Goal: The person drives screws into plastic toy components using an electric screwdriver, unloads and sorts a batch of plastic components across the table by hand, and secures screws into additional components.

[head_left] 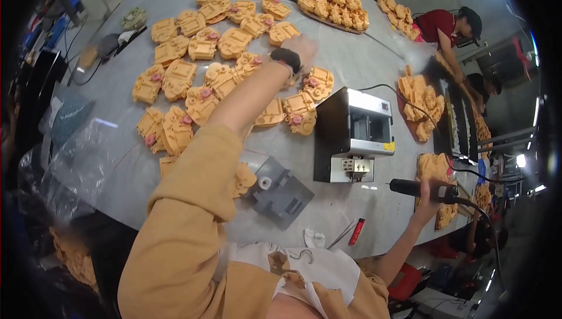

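My left hand (301,48), with a dark band at the wrist, reaches far out over the table among the orange-yellow plastic housings (284,33). It is blurred, and its fingers cannot be made out. Several housings carry small pink round parts (212,35). On the right, my right hand (429,197) is wrapped around a black electric screwdriver (405,187), whose thin bit points left. A cable trails from the tool's rear. Left of the bit stands a black and silver box-shaped machine (325,137) with an open front. A grey plastic fixture (287,199) lies nearer my body.
A red lighter-like object (356,232) and tweezers (341,234) lie near the front edge. More housings (332,5) are piled at the back. A co-worker in a red shirt (436,27) bends over a dark conveyor (459,117) at right. Clear plastic bags (82,155) lie at left.
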A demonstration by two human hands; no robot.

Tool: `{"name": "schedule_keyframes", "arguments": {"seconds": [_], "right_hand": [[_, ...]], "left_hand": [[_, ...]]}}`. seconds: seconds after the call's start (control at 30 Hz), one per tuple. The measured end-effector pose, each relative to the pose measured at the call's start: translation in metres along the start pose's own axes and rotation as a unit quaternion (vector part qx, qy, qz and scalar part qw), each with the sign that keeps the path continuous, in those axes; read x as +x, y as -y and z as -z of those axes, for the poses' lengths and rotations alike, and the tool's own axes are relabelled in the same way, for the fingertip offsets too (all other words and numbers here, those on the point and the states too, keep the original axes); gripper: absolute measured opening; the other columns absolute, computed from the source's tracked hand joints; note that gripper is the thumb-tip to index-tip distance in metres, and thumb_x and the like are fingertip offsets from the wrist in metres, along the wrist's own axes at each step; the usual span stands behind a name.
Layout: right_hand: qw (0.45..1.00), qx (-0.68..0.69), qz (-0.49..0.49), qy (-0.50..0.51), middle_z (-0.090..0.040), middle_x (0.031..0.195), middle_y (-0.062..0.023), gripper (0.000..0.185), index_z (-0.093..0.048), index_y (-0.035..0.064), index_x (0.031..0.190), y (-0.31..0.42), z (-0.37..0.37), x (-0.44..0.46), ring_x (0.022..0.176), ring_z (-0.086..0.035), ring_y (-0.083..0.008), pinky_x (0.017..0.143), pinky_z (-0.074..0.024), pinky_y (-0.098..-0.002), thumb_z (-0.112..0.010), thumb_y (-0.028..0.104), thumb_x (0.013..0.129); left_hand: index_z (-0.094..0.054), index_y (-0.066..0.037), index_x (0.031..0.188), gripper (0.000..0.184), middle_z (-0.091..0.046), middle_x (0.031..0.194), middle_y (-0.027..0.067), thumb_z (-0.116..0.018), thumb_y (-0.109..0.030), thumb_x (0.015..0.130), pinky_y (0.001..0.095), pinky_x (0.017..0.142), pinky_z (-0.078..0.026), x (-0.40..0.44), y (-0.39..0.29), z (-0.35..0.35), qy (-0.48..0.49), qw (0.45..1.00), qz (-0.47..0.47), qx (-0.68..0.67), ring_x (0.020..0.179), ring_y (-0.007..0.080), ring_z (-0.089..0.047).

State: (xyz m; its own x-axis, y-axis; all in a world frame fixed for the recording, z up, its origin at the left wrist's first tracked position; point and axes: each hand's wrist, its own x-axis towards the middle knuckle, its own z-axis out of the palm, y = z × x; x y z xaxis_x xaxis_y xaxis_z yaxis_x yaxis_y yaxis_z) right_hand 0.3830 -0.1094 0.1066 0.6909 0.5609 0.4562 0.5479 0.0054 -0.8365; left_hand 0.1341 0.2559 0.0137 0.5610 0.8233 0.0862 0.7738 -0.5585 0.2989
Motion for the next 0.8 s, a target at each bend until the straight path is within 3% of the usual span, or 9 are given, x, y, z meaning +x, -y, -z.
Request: {"name": "schedule_keyframes", "arguments": {"seconds": [0.1,0.27,0.4,0.5,0.57,0.63,0.73,0.8], "right_hand": [[0.999,0.042,-0.02,-0.013,-0.056,0.091,-0.0102,0.029,-0.051,-0.0038,0.1,-0.016,-0.008,-0.025,0.074,-0.059,-0.0182,0.072,-0.0509,-0.0303,-0.063,0.004,0.076],[0.993,0.102,-0.021,-0.059,-0.056,0.086,-0.0112,0.027,-0.051,-0.0046,0.097,-0.029,-0.013,-0.054,0.073,-0.06,-0.0188,0.071,-0.0506,-0.0302,-0.063,0.006,0.076],[0.988,0.125,-0.009,-0.093,-0.058,0.083,-0.014,0.026,-0.049,-0.0043,0.097,-0.023,-0.019,-0.063,0.075,-0.061,-0.0216,0.073,-0.0499,-0.0314,-0.061,0.009,0.077],[0.981,0.163,-0.01,-0.108,-0.059,0.084,-0.0155,0.029,-0.046,-0.0029,0.096,-0.026,-0.025,-0.061,0.075,-0.062,-0.0238,0.074,-0.0503,-0.0318,-0.062,0.01,0.076],[0.976,0.183,-0.006,-0.116,-0.057,0.083,-0.0145,0.027,-0.046,-0.003,0.095,-0.03,-0.032,-0.058,0.072,-0.062,-0.0231,0.071,-0.0509,-0.0319,-0.061,0.008,0.075],[0.974,0.194,-0.008,-0.118,-0.054,0.081,-0.0124,0.026,-0.046,-0.0029,0.095,-0.03,-0.042,-0.058,0.068,-0.061,-0.0215,0.068,-0.0511,-0.032,-0.06,0.005,0.075],[0.972,0.207,-0.008,-0.107,-0.055,0.077,-0.0121,0.023,-0.046,-0.002,0.094,-0.027,-0.056,-0.054,0.063,-0.058,-0.019,0.066,-0.0502,-0.0318,-0.058,0.003,0.075],[0.976,0.197,-0.001,-0.088,-0.055,0.072,-0.0111,0.022,-0.046,-0.0011,0.094,-0.025,-0.057,-0.053,0.06,-0.056,-0.0174,0.064,-0.0489,-0.0301,-0.058,0.002,0.075]], "left_hand": [[-0.052,-0.014,0.11,0.046,-0.046,0.116,0.0169,-0.064,-0.015,0.066,0.0448,0.083,-0.044,-0.015,0.012,0.009,0.002,0.998,0.06,-0.011,0.109,0.0337,-0.047],[-0.05,-0.012,0.111,0.047,-0.047,0.113,0.0158,-0.064,-0.019,0.067,0.0416,0.085,-0.043,-0.038,0.044,0.016,-0.003,0.995,0.086,0.051,0.109,0.0335,-0.045],[-0.047,-0.011,0.115,0.056,-0.048,0.114,0.0168,-0.066,-0.029,0.066,0.0543,0.09,-0.033,-0.076,0.064,0.036,0.036,0.989,0.083,0.118,0.11,0.0361,-0.043],[-0.045,-0.013,0.119,0.061,-0.045,0.12,0.0173,-0.067,-0.032,0.065,0.057,0.091,-0.028,-0.088,0.068,0.039,0.032,0.974,0.099,0.201,0.113,0.0369,-0.041],[-0.043,-0.016,0.122,0.06,-0.042,0.124,0.0183,-0.064,-0.03,0.068,0.0547,0.093,-0.028,-0.096,0.045,0.034,-0.109,0.979,-0.018,0.173,0.116,0.0362,-0.038],[-0.043,-0.015,0.124,0.055,-0.038,0.129,0.0171,-0.056,-0.028,0.073,0.0545,0.093,-0.028,-0.092,-0.001,0.037,-0.146,0.958,-0.246,-0.003,0.12,0.0356,-0.035],[-0.048,-0.014,0.117,0.043,-0.038,0.129,0.0153,-0.049,-0.028,0.077,0.0562,0.091,-0.03,-0.064,-0.033,-0.01,-0.178,0.946,-0.269,0.022,0.12,0.0332,-0.035],[-0.051,-0.023,0.117,0.039,-0.045,0.118,0.0085,-0.041,-0.031,0.08,0.0616,0.091,-0.028,-0.04,-0.038,-0.027,-0.027,0.962,-0.243,0.124,0.118,0.0287,-0.036]]}}
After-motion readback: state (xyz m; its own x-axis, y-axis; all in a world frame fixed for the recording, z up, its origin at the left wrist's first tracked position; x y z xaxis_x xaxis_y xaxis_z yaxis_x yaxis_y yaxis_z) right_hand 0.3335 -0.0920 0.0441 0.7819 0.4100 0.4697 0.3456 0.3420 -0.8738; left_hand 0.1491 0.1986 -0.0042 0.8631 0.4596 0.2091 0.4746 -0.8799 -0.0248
